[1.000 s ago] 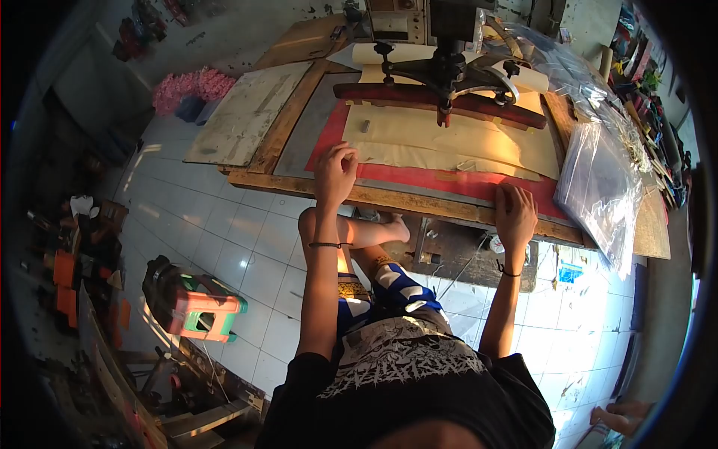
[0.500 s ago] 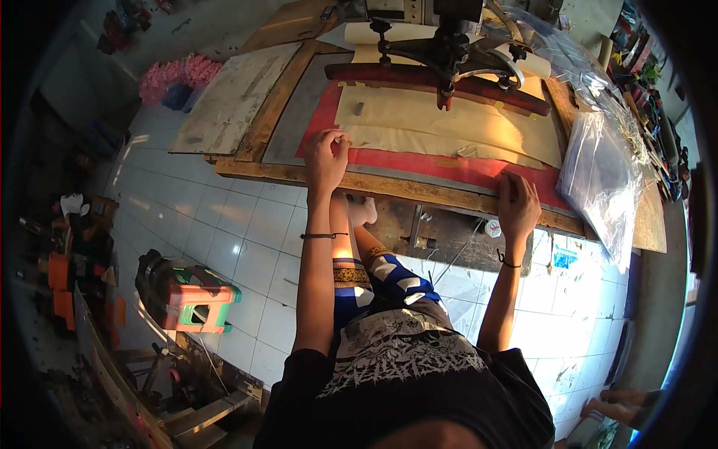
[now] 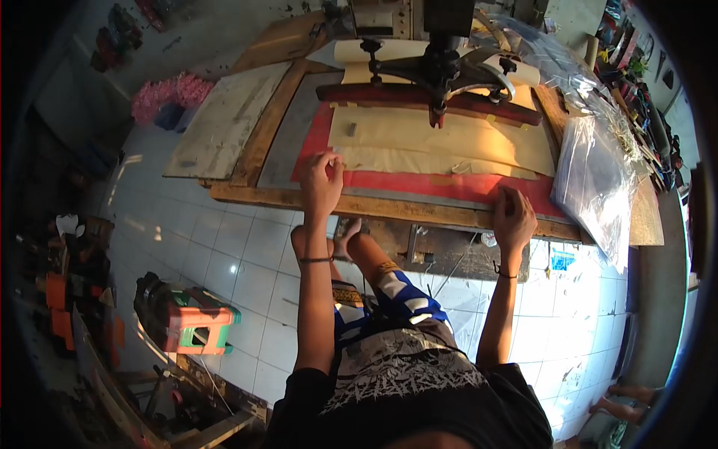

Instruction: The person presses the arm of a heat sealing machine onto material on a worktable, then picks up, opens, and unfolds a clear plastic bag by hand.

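Note:
My left hand (image 3: 320,184) hovers over the front left corner of a red sheet (image 3: 359,180). Its fingers are pinched together, and whatever they grip is too thin or hidden to make out. My right hand (image 3: 514,218) is at the sheet's front right, fingers curled down close to the board's front edge; the fingertips' contact is hidden. Between and beyond both hands lies tan paper (image 3: 426,142), wrinkled along its near side and fixed with bits of yellow tape. A small grey metal piece (image 3: 352,129) rests on it. Above the paper hangs a long dark red bar (image 3: 479,103).
A black metal bracket (image 3: 440,71) carries the bar. Clear plastic sheets (image 3: 598,179) droop over the table's right side. A pale board (image 3: 224,123) lies at left. On the tiled floor stands a red and green stool (image 3: 198,322). Another person's feet (image 3: 628,404) show at lower right.
My view has shifted, so the table sits slightly lower and further left. My legs have moved, with the knees further apart. Both hands keep nearly the same places at the sheet's front.

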### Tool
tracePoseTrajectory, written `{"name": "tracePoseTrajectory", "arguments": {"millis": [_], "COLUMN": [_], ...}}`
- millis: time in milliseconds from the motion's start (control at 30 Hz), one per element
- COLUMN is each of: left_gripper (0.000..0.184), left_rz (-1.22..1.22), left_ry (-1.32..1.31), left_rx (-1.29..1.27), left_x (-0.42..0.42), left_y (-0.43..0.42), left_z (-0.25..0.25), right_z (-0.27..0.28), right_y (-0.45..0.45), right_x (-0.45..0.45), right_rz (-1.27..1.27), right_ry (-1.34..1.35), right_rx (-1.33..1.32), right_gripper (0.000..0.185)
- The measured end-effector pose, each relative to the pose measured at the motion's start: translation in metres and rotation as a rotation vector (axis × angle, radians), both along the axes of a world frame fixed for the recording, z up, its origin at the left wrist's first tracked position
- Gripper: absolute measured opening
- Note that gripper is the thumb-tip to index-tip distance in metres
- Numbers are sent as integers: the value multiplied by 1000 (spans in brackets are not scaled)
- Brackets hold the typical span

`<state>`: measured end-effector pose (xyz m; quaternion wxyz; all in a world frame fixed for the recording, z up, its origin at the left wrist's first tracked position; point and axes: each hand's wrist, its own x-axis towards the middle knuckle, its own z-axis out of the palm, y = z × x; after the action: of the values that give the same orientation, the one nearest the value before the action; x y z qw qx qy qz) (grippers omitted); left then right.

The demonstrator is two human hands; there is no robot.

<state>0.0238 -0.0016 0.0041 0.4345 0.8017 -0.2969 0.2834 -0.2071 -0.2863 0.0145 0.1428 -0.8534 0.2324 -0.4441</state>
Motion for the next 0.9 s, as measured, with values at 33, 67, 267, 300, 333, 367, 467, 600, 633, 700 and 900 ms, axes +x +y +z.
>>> {"name": "tracePoseTrajectory", "arguments": {"millis": [33, 67, 267, 300, 333, 367, 467, 600, 633, 700, 900], "left_gripper": [5, 5, 5, 6, 7, 8, 9, 9, 9, 9, 7], "left_rz": [-5, -18, -24, -7, 5, 18, 9, 19, 30, 8, -24], "left_ry": [19, 32, 66, 105, 88, 69, 114, 60, 25, 26, 102], "left_rx": [8, 15, 36, 43, 62, 82, 70, 102, 112, 101, 54], "left_x": [-1, 0, 3, -2, -5, -6, -3, -7, -8, -6, -8], "left_y": [1, 2, 0, 1, 2, 3, 1, 0, -1, -1, 0], "left_z": [-2, -2, -4, -2, -1, 0, 3, 6, 8, 7, 4], "right_z": [0, -1, 3, 1, 0, -1, -5, -11, -15, -17, -18], "right_y": [1, 2, -2, -3, -3, -3, -2, -6, -6, -7, -8], "right_x": [-2, -2, -2, -2, -2, -3, -3, -5, -7, -4, -6], "right_rz": [-11, -29, -66, -66, -65, -76, -81, -61, -66, -58, -16], "right_ry": [3, -1, -13, -27, -41, -34, -59, -59, -57, -76, -82], "right_rx": [9, 18, -71, -95, -120, -106, -101, -123, -114, -105, -120], "right_gripper": [10, 10, 22, 23, 25, 26, 31, 32, 32, 33, 32]}}
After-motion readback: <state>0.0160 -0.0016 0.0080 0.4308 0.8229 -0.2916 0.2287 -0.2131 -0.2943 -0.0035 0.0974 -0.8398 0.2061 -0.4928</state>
